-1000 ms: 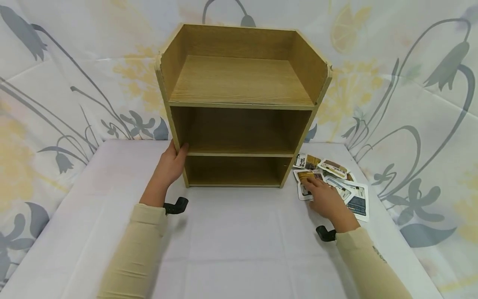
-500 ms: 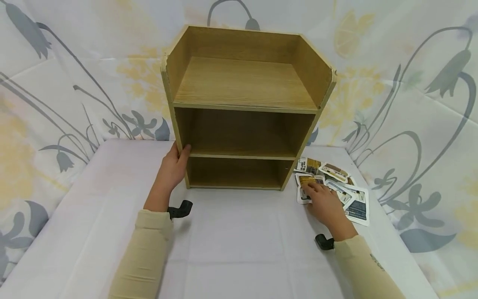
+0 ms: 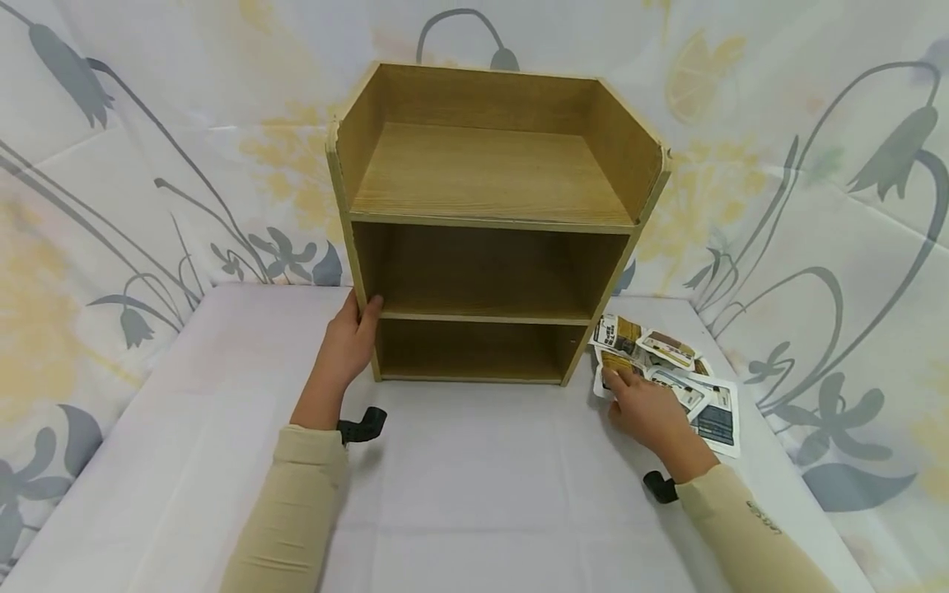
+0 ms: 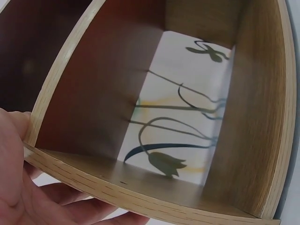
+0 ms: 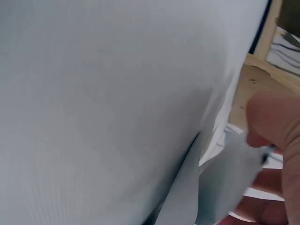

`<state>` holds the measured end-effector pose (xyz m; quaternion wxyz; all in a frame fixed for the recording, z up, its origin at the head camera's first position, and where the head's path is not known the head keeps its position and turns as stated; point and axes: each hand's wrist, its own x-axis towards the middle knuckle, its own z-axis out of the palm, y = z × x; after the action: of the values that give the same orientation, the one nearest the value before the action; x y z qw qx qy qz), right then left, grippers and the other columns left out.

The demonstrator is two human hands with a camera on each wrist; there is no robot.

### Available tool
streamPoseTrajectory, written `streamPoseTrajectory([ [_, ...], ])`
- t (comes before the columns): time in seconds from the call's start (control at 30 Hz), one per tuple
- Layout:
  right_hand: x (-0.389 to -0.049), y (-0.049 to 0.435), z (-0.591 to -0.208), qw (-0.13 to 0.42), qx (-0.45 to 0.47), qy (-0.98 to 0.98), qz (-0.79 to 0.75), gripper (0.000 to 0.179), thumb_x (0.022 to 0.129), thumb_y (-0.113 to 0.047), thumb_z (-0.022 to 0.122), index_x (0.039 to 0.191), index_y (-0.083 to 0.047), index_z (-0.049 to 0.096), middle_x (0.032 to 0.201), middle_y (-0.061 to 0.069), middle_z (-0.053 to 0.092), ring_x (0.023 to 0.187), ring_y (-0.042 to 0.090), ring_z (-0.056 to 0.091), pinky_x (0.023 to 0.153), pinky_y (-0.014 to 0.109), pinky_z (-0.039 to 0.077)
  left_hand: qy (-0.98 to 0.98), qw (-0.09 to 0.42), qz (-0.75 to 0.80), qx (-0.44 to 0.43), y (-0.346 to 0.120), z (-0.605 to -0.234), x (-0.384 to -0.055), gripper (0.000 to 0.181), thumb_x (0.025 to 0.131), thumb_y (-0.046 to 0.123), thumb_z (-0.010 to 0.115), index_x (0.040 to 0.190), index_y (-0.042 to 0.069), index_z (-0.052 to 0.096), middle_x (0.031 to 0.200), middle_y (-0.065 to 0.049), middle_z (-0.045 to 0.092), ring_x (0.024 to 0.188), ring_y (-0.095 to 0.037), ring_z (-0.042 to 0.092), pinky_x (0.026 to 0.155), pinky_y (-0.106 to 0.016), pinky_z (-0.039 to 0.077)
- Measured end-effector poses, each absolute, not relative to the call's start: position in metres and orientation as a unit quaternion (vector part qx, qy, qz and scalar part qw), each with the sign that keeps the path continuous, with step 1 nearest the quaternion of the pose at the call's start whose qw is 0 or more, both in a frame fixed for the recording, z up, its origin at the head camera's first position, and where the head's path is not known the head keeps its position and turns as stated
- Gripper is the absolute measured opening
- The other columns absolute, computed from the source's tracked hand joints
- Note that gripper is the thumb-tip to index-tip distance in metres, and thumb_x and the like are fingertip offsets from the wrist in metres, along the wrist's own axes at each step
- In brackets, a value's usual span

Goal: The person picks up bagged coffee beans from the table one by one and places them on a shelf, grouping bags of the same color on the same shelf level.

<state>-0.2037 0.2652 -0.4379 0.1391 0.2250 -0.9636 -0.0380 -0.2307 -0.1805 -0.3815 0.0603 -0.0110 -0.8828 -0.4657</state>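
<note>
A wooden shelf (image 3: 489,169) stands on the worktop (image 3: 460,486), near the back and in the middle. It has a top part with low walls round the back and sides, and two boxes below, one on top of the other. The worktop has a white cloth on it.

The left hand (image 3: 344,346) is holding the shelf by its left side board. Its thumb is on the front edge, close to the middle board, and the other fingers go round the outside. The left wrist view shows this grip up close, and flowers show at the back of one box.

The right hand (image 3: 652,412) is at the right of the shelf. Its thumb and fingers pinch a packet (image 3: 615,360) with a gold and white front. That packet is close to the shelf's bottom right corner. In the right wrist view, something smooth and grey is between the thumb and the fingers, but it is blurry.

More flat packets (image 3: 667,349) lie in a messy pile beside the hand, some on top of others. One has a big dark blue patch (image 3: 715,424).

Both arms have tan sleeves (image 3: 289,511), and a small black thing (image 3: 363,426) sits at each wrist. Behind it all hangs a pale cloth (image 3: 853,247) with grey and yellow flowers.
</note>
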Motion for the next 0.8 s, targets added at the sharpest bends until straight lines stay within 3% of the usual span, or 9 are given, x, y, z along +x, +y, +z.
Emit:
streamPoseTrajectory([
  [0.13,-0.204,0.266,-0.433,0.165,0.221,-0.96,-0.054,0.048,0.078,-0.007,0.064,0.125,0.0,0.059,0.108,0.02,0.066,0.071,0.035,0.066,0.046,0.046,0.045,-0.882,0.065,-0.467,-0.011,-0.18,-0.382,-0.23,0.074,0.1,0.059,0.026,0.155,0.011,0.016,0.152,-0.023,0.036,0.137,-0.042,0.04,0.108,-0.059,0.035],
  [0.23,-0.203,0.267,-0.43,0.15,0.196,-0.968,-0.051,0.048,0.082,-0.009,0.062,0.13,-0.003,0.056,0.12,0.021,0.064,0.09,0.041,0.068,0.051,0.049,0.049,-0.881,0.068,-0.468,-0.012,-0.18,-0.383,-0.23,0.074,0.1,0.059,0.027,0.155,0.01,0.018,0.151,-0.024,0.038,0.135,-0.043,0.042,0.107,-0.059,0.037],
  [0.37,-0.202,0.267,-0.43,0.14,0.177,-0.974,-0.035,0.049,0.086,-0.013,0.06,0.134,-0.009,0.055,0.126,0.018,0.062,0.099,0.041,0.066,0.047,0.046,0.047,-0.88,0.064,-0.471,-0.008,-0.18,-0.384,-0.231,0.074,0.1,0.059,0.026,0.155,0.01,0.018,0.151,-0.024,0.038,0.135,-0.043,0.042,0.107,-0.059,0.037],
  [0.67,-0.195,0.269,-0.43,0.226,0.179,-0.957,0.02,0.042,0.088,-0.013,0.063,0.13,-0.011,0.059,0.119,0.014,0.066,0.091,0.038,0.066,0.052,0.049,0.051,-0.879,0.061,-0.473,0.002,-0.177,-0.384,-0.231,0.076,0.099,0.061,0.025,0.156,0.012,0.015,0.153,-0.022,0.036,0.136,-0.041,0.041,0.108,-0.058,0.037],
  [0.8,-0.193,0.268,-0.423,0.269,0.173,-0.947,0.037,0.039,0.087,-0.01,0.064,0.126,-0.01,0.061,0.113,0.015,0.068,0.079,0.039,0.066,0.049,0.048,0.049,-0.881,0.064,-0.47,0.003,-0.177,-0.383,-0.23,0.075,0.099,0.06,0.025,0.156,0.012,0.015,0.152,-0.023,0.036,0.136,-0.041,0.042,0.108,-0.057,0.037],
])
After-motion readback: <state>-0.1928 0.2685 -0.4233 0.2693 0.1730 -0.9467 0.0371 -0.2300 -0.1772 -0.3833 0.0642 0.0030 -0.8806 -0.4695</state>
